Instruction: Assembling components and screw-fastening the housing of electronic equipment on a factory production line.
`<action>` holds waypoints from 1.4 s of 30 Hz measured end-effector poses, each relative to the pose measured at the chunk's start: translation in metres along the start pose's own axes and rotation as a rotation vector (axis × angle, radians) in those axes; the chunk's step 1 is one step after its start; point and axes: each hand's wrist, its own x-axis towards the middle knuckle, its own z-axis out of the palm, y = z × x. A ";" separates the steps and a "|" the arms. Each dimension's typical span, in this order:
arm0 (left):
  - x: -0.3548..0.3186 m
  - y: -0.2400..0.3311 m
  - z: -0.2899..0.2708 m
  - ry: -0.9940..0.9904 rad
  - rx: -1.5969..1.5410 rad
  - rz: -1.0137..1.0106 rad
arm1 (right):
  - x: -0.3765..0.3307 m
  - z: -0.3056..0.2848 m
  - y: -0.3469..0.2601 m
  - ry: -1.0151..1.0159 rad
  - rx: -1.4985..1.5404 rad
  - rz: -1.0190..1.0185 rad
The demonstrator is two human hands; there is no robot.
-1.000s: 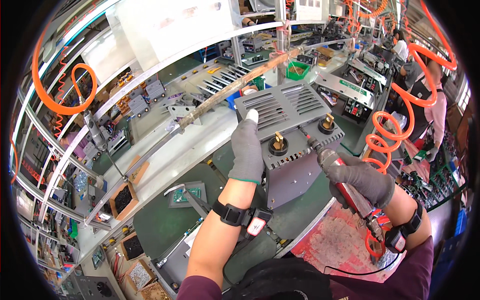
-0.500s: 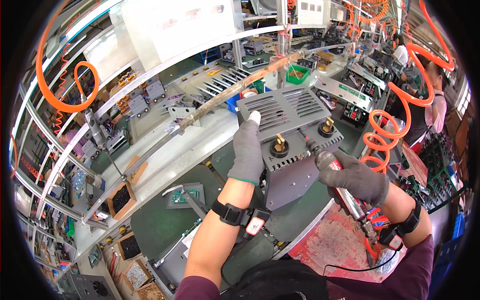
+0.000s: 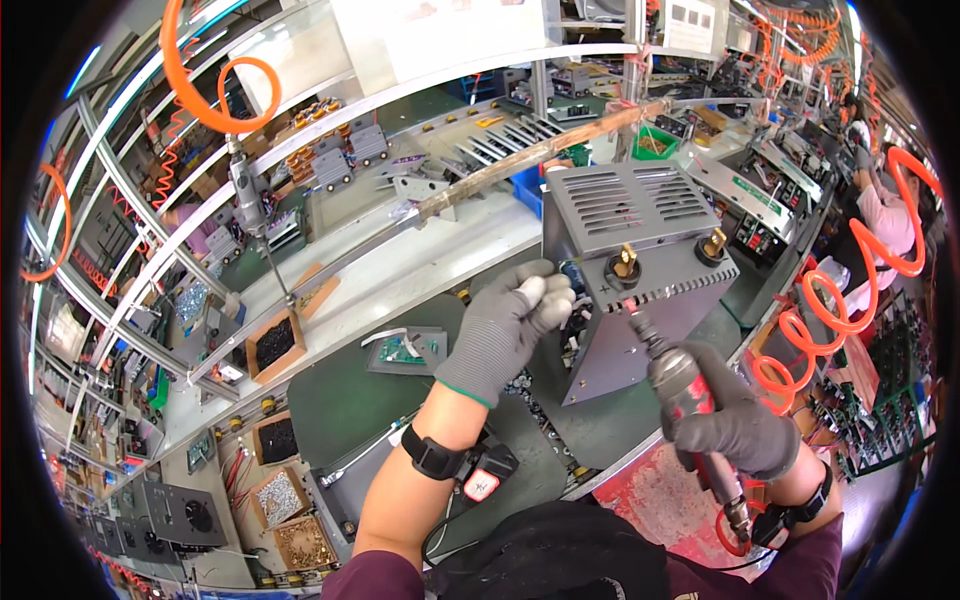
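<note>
A grey metal box (image 3: 640,215) with vent slots on top and two brass terminals on its front stands tilted on the green bench mat. My left hand (image 3: 510,325), in a grey glove, presses against the box's near left edge. My right hand (image 3: 735,425), also gloved, grips a red and grey powered screwdriver (image 3: 690,395). Its bit points up at the box's front face, just below the left brass terminal (image 3: 626,262).
A small circuit board (image 3: 405,350) lies on the mat left of my hand. Boxes of screws (image 3: 272,342) sit along the white rail. Another driver (image 3: 245,195) hangs at the left. Orange coiled hoses (image 3: 860,300) hang at the right, where another person works.
The box has tipped up nearer to me. My left hand slid from its top down to its left edge, and my right hand brought the screwdriver's bit up to the front face.
</note>
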 end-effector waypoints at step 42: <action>0.003 -0.014 0.019 -0.128 -0.096 -0.185 | 0.030 0.019 0.018 -0.006 0.007 -0.099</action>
